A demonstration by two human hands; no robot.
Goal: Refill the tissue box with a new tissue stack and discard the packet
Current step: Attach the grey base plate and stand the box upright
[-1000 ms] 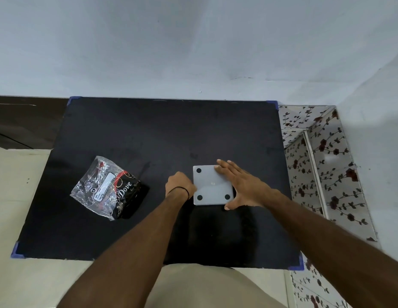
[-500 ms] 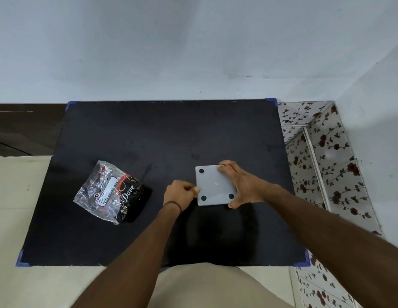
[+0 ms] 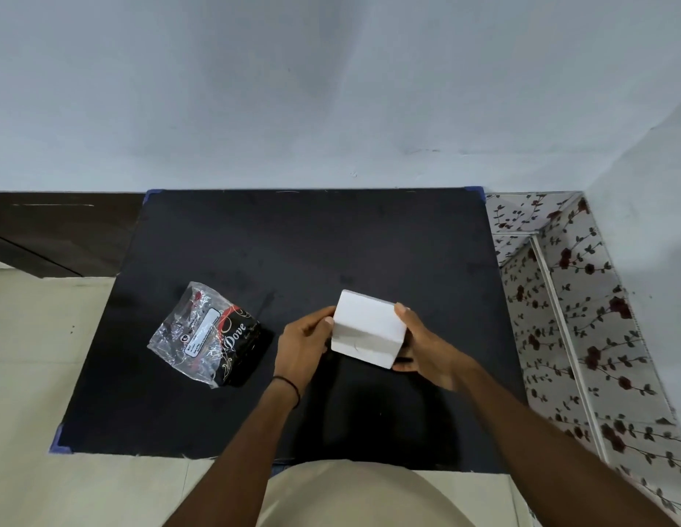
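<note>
My left hand (image 3: 304, 344) and right hand (image 3: 426, 346) gripping the white tissue box (image 3: 367, 329), seemingly lifted off the black counter (image 3: 293, 241), tissue packet (image 3: 209, 334) lying left

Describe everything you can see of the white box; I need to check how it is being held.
The white box is a plain, smooth, matte cube-like block, apparently plastic. It is lifted off the black mat and tilted, two faces showing, with a faint crease and small mark on the nearer one. The left hand grips its left edge, the right hand its right side and underside. No opening shows.
</note>
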